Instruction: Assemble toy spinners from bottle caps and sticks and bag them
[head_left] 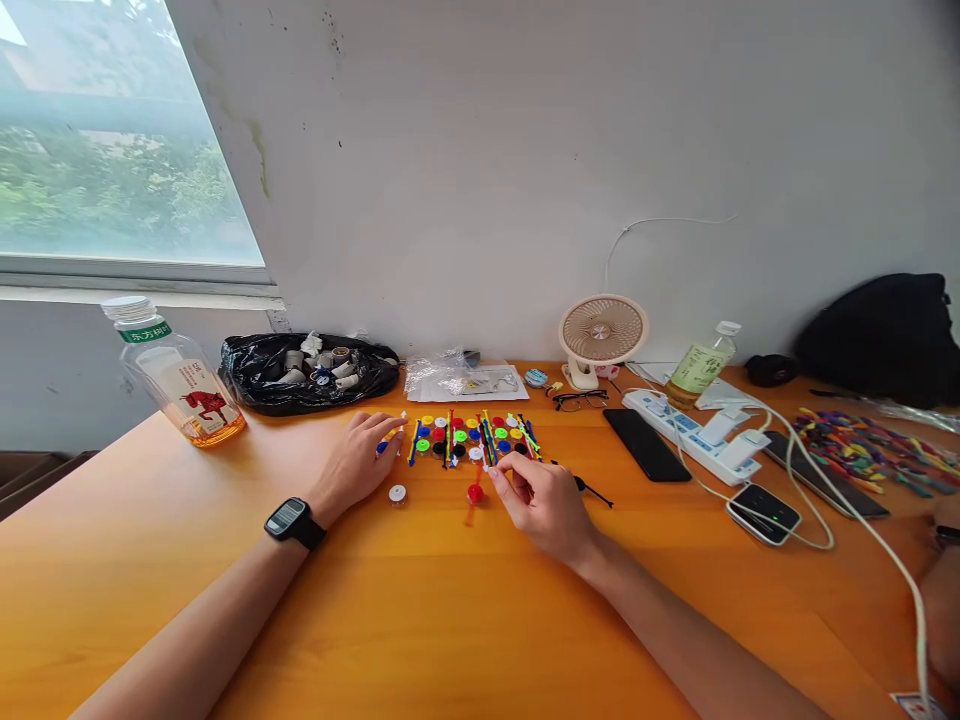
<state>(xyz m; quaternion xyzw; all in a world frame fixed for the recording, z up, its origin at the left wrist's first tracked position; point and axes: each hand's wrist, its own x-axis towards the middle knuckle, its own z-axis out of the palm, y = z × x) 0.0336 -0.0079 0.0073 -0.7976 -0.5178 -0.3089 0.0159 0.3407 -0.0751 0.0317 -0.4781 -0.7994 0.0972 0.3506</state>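
My left hand, a black watch on its wrist, lies on the table with its fingers stretched out. Its fingertips reach the left end of a group of coloured plastic discs and thin sticks laid in rows. Thumb and forefinger of my right hand are pinched together at the upper end of a thin red stick, which is blurred. A red disc sits along that stick, in front of the rows. To its left is a lone white disc. The right fingertips hide the exact hold.
A bottle and a black bag of parts stand left. Behind the rows are a fan and glasses. Rightward lie a phone, a power strip with cables, and a colourful pile. Another person's arm shows far right.
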